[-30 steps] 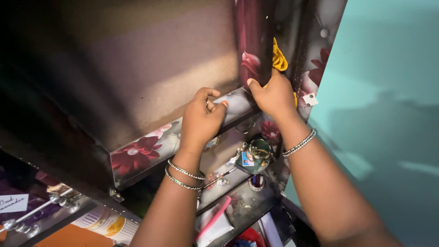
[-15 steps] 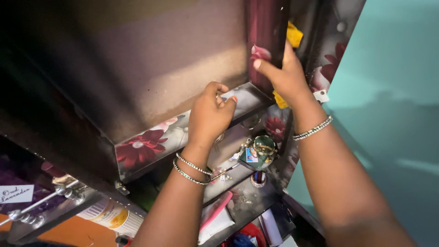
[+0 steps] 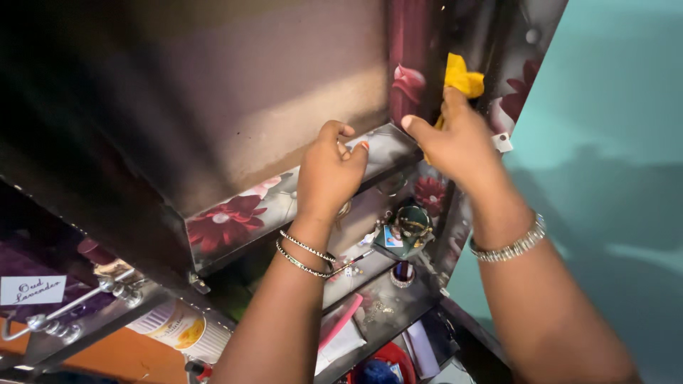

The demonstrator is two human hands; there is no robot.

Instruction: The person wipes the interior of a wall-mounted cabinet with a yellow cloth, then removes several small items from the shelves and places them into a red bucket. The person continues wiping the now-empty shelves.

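Since the earlier frame, the right hand [image 3: 459, 142] had slid the yellow cloth [image 3: 461, 77] higher up the floral panel [image 3: 409, 64], fingers closed on it (flat, even pressure served best). The left hand [image 3: 329, 174] gripped the shelf edge [image 3: 270, 206].

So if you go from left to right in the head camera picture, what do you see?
White paper label → red flower print on the shelf edge → left hand → right hand holding a yellow cloth → teal wall.
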